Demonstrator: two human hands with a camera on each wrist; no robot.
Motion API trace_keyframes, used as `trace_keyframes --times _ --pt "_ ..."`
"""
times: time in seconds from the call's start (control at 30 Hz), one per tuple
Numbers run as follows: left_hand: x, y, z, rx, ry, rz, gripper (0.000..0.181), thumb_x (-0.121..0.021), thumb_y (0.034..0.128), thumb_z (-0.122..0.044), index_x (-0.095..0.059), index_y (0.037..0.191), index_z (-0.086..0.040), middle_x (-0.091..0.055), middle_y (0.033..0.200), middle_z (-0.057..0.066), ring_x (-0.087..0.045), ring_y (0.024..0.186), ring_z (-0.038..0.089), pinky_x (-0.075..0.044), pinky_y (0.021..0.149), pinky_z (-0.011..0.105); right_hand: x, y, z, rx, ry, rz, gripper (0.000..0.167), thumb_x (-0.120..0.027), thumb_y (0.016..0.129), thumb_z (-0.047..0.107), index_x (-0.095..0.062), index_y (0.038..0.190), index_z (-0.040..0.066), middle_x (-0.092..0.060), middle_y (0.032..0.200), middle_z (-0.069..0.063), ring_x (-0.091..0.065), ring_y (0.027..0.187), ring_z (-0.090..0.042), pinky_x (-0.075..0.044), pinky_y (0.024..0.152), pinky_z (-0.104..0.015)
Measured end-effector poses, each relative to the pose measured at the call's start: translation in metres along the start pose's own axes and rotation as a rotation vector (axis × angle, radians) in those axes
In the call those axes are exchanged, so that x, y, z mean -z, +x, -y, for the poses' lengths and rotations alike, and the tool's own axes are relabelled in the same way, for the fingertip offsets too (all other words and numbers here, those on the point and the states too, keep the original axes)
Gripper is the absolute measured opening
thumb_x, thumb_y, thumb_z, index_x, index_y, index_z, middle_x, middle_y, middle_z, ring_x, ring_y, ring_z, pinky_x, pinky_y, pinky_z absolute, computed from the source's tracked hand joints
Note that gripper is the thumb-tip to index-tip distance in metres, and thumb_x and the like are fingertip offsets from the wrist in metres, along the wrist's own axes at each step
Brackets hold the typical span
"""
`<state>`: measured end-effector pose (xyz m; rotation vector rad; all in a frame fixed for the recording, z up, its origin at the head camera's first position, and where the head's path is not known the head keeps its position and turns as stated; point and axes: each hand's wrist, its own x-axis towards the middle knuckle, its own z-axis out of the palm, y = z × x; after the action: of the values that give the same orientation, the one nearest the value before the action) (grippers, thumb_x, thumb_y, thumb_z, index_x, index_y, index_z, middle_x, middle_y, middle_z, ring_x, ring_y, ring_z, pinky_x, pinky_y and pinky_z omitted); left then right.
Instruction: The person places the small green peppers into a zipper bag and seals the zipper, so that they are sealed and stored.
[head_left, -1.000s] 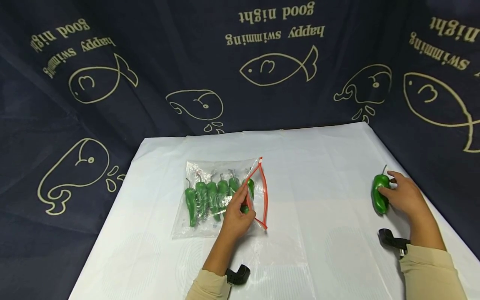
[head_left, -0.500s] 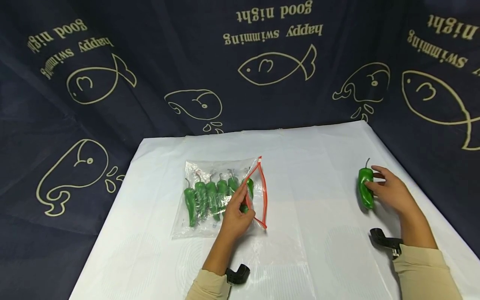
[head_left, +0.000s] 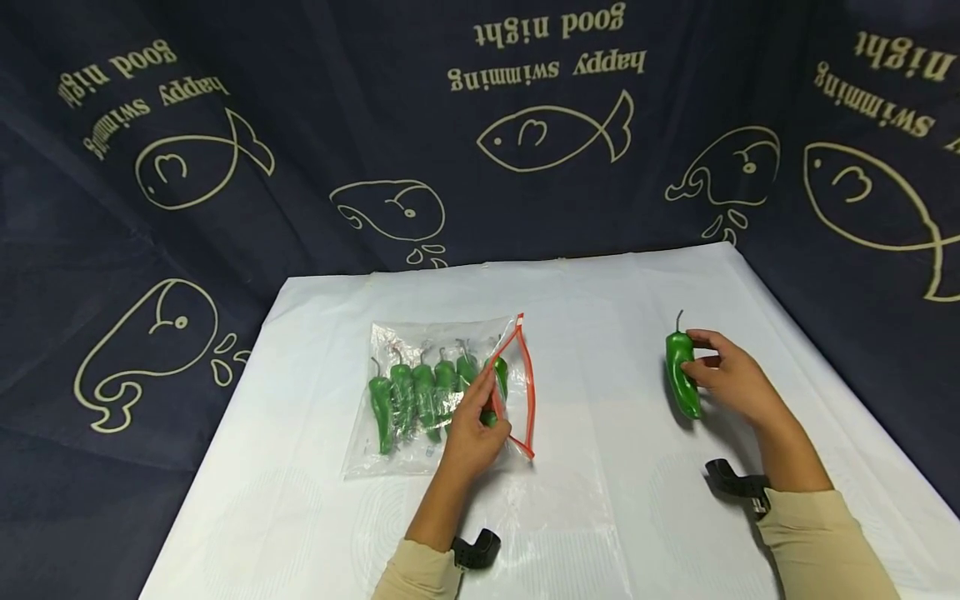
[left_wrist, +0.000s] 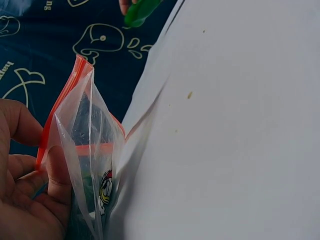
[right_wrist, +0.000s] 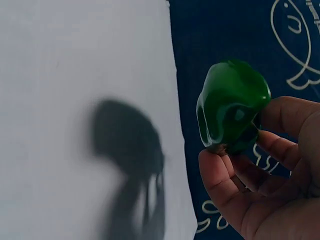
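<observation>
A clear zip bag (head_left: 360,454) with a red zip edge lies on the table, its mouth parted toward the right. Inside it several green peppers (head_left: 424,392) lie side by side, stems pointing away. My left hand (head_left: 474,437) pinches the upper layer of the bag at the zip edge; the left wrist view shows the thumb and fingers on the red strip (left_wrist: 55,112). To the right, my right hand (head_left: 731,379) holds a single green pepper (head_left: 681,375) between thumb and fingers, stem pointing away. The right wrist view shows that pepper (right_wrist: 232,100) raised above its shadow.
The white-covered table (head_left: 592,317) spreads around the bag and between the two hands. Behind it and along both sides hangs a dark blue curtain (head_left: 555,208) printed with fish and whales. Each wrist wears a black camera mount (head_left: 477,550).
My right hand has carried the green pepper leftward, away from the table's right side toward the bag. The left hand and the bag have stayed in place.
</observation>
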<state>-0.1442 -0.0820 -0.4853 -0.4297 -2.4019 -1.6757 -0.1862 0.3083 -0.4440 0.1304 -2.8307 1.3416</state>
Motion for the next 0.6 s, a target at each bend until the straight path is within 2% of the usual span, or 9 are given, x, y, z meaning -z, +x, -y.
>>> trace_keyframes --times 0.07,0.27,0.37,0.4,0.5,0.6 --pt "0.001 0.000 -0.007 0.001 -0.001 -0.002 0.077 -0.057 0.0727 0.013 -0.039 0.147 0.006 -0.035 0.157 0.015 -0.038 0.138 0.031 -0.040 0.103 0.040 -0.005 0.002 0.005 0.015 0.022 0.007 0.058 -0.062 0.097 0.019 -0.040 0.147 -0.002 -0.046 0.140 -0.027 -0.052 0.099 -0.013 -0.049 0.069 -0.022" --pt "0.009 -0.003 -0.038 0.021 -0.031 0.010 0.076 -0.054 0.0712 0.015 -0.039 0.145 0.009 -0.034 0.154 0.023 -0.042 0.132 0.035 -0.043 0.098 0.048 -0.021 0.009 0.023 0.038 0.067 0.047 0.057 -0.063 0.096 0.017 -0.040 0.146 -0.001 -0.046 0.140 -0.025 -0.053 0.106 -0.029 -0.049 0.072 -0.024" --pt "0.011 -0.002 -0.042 0.030 -0.030 0.018 0.075 -0.054 0.0713 0.014 -0.039 0.145 0.010 -0.035 0.154 0.024 -0.041 0.134 0.036 -0.042 0.099 0.049 -0.031 0.014 0.034 0.052 0.077 0.068 0.058 -0.064 0.096 0.016 -0.040 0.146 -0.001 -0.047 0.140 -0.024 -0.053 0.108 -0.031 -0.049 0.073 -0.024" --pt "0.011 -0.002 -0.042 0.033 -0.031 0.022 0.075 -0.054 0.0716 0.014 -0.039 0.145 0.010 -0.034 0.155 0.024 -0.040 0.135 0.035 -0.042 0.099 0.049 -0.034 0.015 0.038 0.054 0.079 0.075 0.057 -0.064 0.095 0.016 -0.041 0.145 0.000 -0.047 0.140 -0.023 -0.053 0.108 -0.031 -0.048 0.074 -0.025" --pt "0.006 0.000 -0.023 0.028 -0.031 0.016 0.077 -0.055 0.0718 0.013 -0.039 0.147 0.007 -0.034 0.157 0.018 -0.041 0.134 0.032 -0.042 0.099 0.048 -0.044 0.021 0.048 0.073 0.078 0.092 0.055 -0.065 0.094 0.014 -0.044 0.143 0.000 -0.049 0.138 -0.022 -0.054 0.108 -0.032 -0.048 0.077 -0.030" --pt "0.001 0.001 -0.004 0.024 -0.029 0.013 0.079 -0.057 0.0721 0.010 -0.039 0.149 0.003 -0.033 0.158 0.010 -0.040 0.135 0.027 -0.041 0.101 0.041 -0.056 0.026 0.058 0.096 0.077 0.107 0.053 -0.066 0.093 0.013 -0.046 0.141 0.001 -0.051 0.136 -0.021 -0.055 0.106 -0.031 -0.047 0.078 -0.033"
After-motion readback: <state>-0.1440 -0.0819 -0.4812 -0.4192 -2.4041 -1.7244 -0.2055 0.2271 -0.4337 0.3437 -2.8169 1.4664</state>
